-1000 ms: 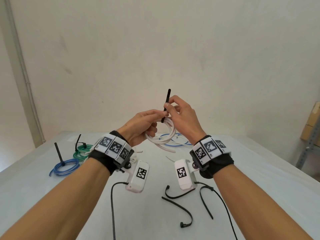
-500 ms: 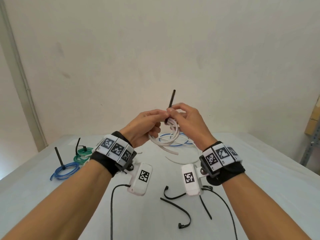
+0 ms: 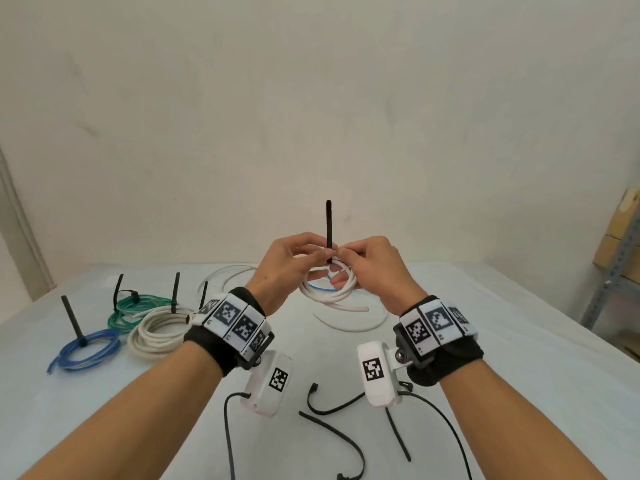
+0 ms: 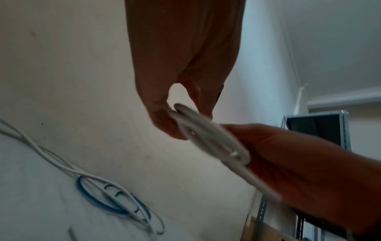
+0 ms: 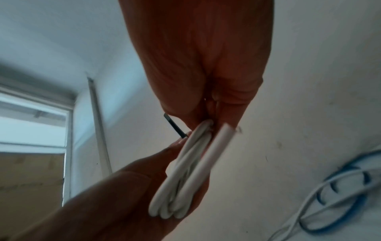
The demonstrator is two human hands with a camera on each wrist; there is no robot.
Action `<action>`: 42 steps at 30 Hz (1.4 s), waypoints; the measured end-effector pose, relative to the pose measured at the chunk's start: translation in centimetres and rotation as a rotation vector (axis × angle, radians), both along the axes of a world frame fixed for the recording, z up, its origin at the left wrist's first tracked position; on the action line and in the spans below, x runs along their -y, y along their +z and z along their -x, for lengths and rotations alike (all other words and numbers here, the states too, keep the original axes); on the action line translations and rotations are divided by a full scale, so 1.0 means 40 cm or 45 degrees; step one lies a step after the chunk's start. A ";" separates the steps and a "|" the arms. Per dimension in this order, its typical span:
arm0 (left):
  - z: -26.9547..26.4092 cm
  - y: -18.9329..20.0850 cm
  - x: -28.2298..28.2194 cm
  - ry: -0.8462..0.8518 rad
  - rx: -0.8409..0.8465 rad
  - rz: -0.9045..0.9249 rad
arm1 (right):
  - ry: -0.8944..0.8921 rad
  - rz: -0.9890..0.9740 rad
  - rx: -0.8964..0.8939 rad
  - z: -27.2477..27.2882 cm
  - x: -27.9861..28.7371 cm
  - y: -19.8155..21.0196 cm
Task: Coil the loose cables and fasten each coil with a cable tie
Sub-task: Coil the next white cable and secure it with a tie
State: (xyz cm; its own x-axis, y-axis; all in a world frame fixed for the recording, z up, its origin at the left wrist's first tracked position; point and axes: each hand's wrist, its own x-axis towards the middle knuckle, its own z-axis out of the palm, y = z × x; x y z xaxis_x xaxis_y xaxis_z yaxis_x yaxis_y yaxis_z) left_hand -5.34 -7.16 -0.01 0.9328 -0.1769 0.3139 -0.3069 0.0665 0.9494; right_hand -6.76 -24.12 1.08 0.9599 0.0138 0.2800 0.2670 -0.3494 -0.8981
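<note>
I hold a small white cable coil in the air above the table with both hands. A black cable tie is wrapped on the coil's top, and its tail stands straight up, free. My left hand pinches the coil just beside the tie's base. In the left wrist view the left hand's fingertips close on the coil's end. My right hand grips the coil from the other side, with lower fingers curled through the loop. The right wrist view shows the coil edge-on and the tie beside it.
Three tied coils lie at the left: blue, green and white. Loose black cable ties lie near me between my wrists. Loose white cable and blue cable lie under the hands. A metal shelf stands at the right.
The tie's tail has gone from tilted to upright and sticks out longer above the fingers. Both hands have shifted apart to either side of the tie, and the head has tipped down.
</note>
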 end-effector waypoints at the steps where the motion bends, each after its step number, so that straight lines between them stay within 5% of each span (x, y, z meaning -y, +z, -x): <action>1: -0.011 -0.010 0.006 0.028 0.054 -0.020 | 0.004 -0.085 -0.035 -0.011 0.005 -0.009; 5: -0.058 -0.033 0.023 0.108 0.160 -0.148 | 0.000 -0.180 -0.104 -0.049 0.027 -0.038; 10: -0.107 -0.038 0.035 -0.006 0.031 -0.252 | -0.035 -0.108 -0.208 -0.088 0.071 -0.068; 19: -0.142 -0.098 0.048 -0.171 -0.310 -0.369 | -0.750 0.224 -0.553 -0.189 0.316 -0.233; 24: -0.146 -0.115 0.045 -0.209 -0.365 -0.345 | -0.846 0.528 -0.762 -0.163 0.358 -0.254; 28: -0.154 -0.122 0.024 -0.174 -0.398 -0.227 | -0.895 0.726 -0.694 -0.167 0.317 -0.243; 34: -0.150 -0.128 -0.019 -0.100 -0.355 -0.142 | -0.987 1.024 -0.199 -0.184 0.192 -0.217; 42: -0.157 -0.118 -0.062 -0.085 -0.316 -0.032 | -0.863 0.914 -0.465 -0.211 0.257 -0.196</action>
State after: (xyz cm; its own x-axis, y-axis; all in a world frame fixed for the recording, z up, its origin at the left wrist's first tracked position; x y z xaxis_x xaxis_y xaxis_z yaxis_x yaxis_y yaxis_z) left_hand 0.95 -4.70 -4.72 0.9667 -0.2457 0.0717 -0.0601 0.0544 0.9967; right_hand 1.68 -34.42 -6.75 0.8534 -0.5093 0.1110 -0.4283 -0.8066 -0.4074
